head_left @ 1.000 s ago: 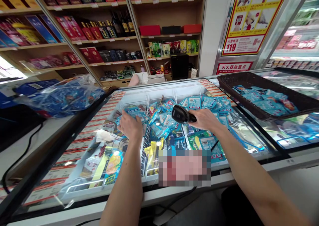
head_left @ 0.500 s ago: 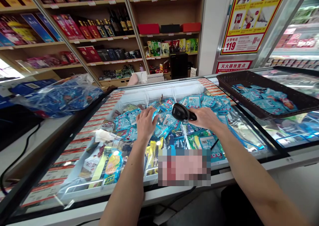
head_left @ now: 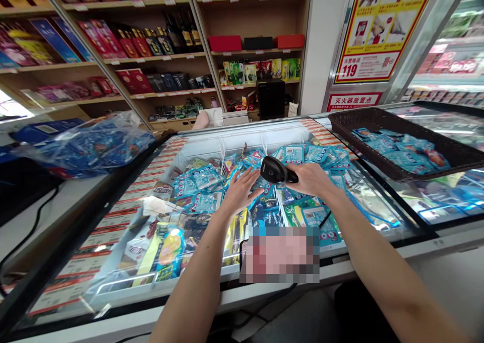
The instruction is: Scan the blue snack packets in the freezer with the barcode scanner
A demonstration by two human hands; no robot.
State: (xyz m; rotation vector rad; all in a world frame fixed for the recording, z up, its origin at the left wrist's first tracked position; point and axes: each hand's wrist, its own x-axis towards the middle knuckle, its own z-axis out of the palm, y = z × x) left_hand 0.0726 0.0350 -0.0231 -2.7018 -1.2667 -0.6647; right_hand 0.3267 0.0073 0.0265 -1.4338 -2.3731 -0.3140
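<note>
Near freezer edge [head_left: 340, 269]: pixelated patch [head_left: 280, 255] hides part. Left hand [head_left: 240, 189]: fingers spread over blue packets [head_left: 206, 200], contact unclear, little room before black scanner [head_left: 273, 170] to right. Right hand [head_left: 309, 178]: fingers wrapped round scanner, tips hidden. Far right: brown basket [head_left: 459, 154], cut by frame.

scanner [head_left: 274, 170]: smooth plastic | packets [head_left: 206, 177]: glossy film | basket [head_left: 459, 144]: matt plastic | shelving [head_left: 249, 18]: wood

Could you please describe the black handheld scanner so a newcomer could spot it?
Find the white, glass-topped chest freezer. Over its blue plastic packets, the right hand holds the black handheld scanner. Its dark, rounded shape stands out against them.
</note>
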